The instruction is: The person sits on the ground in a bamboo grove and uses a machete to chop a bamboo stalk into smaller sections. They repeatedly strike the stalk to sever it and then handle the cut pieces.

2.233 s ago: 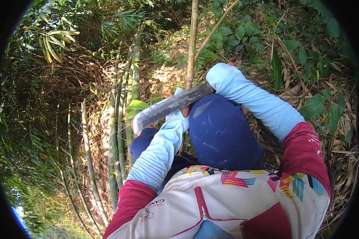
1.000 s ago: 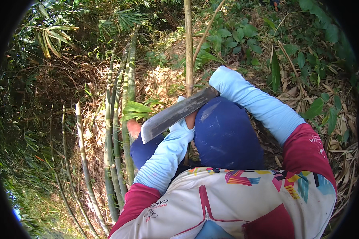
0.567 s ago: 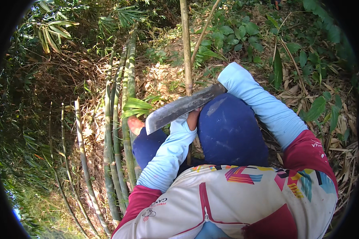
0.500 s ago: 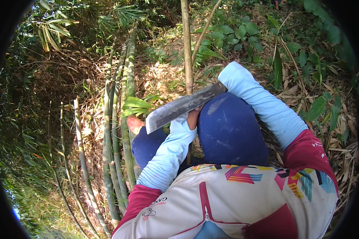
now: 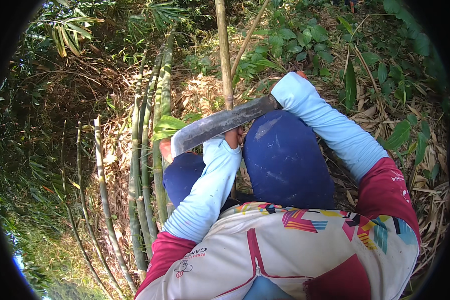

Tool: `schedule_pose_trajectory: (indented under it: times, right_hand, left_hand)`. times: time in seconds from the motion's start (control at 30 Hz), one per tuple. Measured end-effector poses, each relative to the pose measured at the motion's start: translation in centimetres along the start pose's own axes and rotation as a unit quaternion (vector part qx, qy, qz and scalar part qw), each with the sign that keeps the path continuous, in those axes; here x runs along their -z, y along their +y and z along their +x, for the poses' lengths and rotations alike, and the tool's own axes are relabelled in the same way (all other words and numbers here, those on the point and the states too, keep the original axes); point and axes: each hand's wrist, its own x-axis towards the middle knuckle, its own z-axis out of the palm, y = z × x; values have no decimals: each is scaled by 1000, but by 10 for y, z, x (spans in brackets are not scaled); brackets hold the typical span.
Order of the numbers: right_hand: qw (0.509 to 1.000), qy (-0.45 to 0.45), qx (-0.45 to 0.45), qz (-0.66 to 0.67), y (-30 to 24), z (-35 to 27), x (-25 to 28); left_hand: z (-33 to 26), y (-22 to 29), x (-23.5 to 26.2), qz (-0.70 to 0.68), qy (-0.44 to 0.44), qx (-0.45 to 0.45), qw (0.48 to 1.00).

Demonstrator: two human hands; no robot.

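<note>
A machete (image 5: 220, 123) with a broad dark blade and paler edge lies slantwise across a thin dry bamboo pole (image 5: 224, 60). My right hand (image 5: 301, 74), mostly covered by a light blue sleeve, is at the handle end and closed on it; the handle itself is hidden. Just under the blade, my left hand (image 5: 234, 137) has its fingers wrapped round the pole, partly covered by the blade and sleeve. The pole rises away from me between my bent knees, in dark blue trousers (image 5: 287, 160). The blade's tip reaches over my left knee.
Several long green bamboo stems (image 5: 157, 130) lie close on my left, with thinner cut stems (image 5: 105, 195) farther left. A slim brown stick (image 5: 250, 37) leans beside the pole. Leafy plants (image 5: 305, 40) grow ahead right; dry leaves (image 5: 195, 95) cover the ground.
The machete and both hands have shifted slightly up and left in the view. The pole's upper part has also moved left. Both hands keep their hold.
</note>
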Motion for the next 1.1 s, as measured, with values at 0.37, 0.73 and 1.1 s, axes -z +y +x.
schedule_pose_trajectory:
  times: [0.37,0.73,1.1]
  right_hand:
    - [995,59,79,10,6,-1,20]
    - [985,122,112,38,0,2,18]
    - [995,9,95,-11,1,9,19]
  left_hand:
    - [33,-55,20,-92,-20,-83,992]
    - [54,-47,29,-158,-195,17,968]
    - [22,7,-20,-11,-210,-57,976]
